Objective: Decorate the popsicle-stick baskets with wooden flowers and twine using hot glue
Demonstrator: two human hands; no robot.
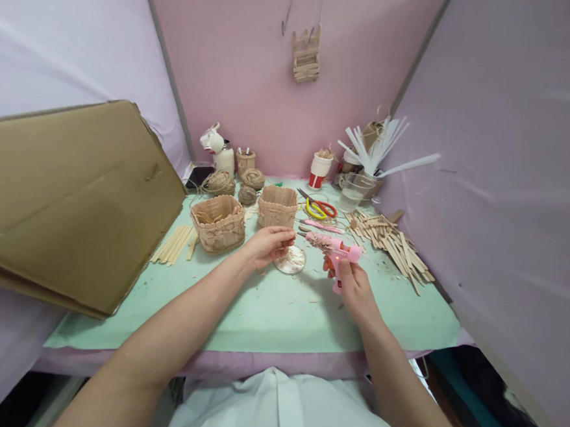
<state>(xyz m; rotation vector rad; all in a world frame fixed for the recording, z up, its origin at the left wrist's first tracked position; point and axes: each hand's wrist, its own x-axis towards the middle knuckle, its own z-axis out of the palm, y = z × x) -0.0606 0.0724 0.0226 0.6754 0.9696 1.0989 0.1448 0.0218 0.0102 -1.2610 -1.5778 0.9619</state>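
Observation:
My right hand (355, 290) is wrapped round the handle of a pink hot glue gun (335, 246), its nozzle pointing left. Bits of debris cling to the gun's front. Close to the nozzle tip, my left hand (269, 246) is closed in a pinch; whatever its fingertips hold is too small to make out. Partly under that hand lies a small round dish (294, 261) with whitish residue. Just behind my left hand stands a woven basket (277, 209), and a second woven basket (219, 234) with wooden pieces inside is to its left.
Cardboard sheets (69, 196) lean at the left. Wooden sticks (389, 242) lie heaped at the right, near scissors (318, 208) and a plastic cup (354, 192) beside white glue sticks (382, 145). Twine balls (219, 183) sit at the back. A small wooden piece (307, 59) hangs on the wall.

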